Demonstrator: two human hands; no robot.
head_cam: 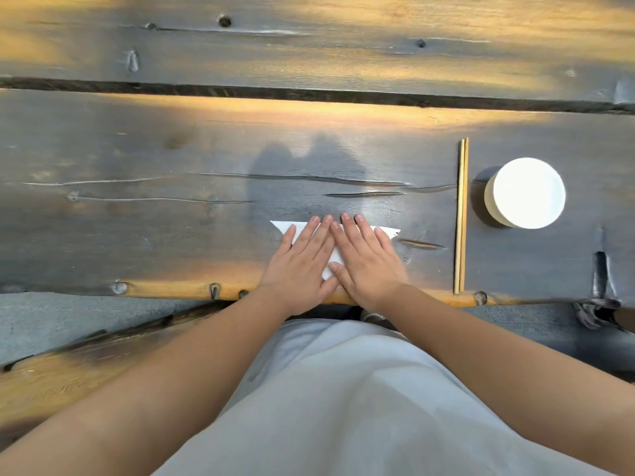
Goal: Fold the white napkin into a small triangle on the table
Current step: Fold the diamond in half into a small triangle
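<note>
The napkin (285,228) lies as a flat triangle near the surface's (137,228) near edge, long side away from the person, point toward them. Both hands, left (300,262) and right (366,261), press flat on it side by side, fingers straight, thumbs touching. Chopsticks (461,214) and a white bowl (525,193) lie toward the right edge.

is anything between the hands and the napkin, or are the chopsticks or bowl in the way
Nothing visible. Both the left hand and right hand press flat on the white napkin. The chopsticks and white bowl lie apart, off to the right.
</note>
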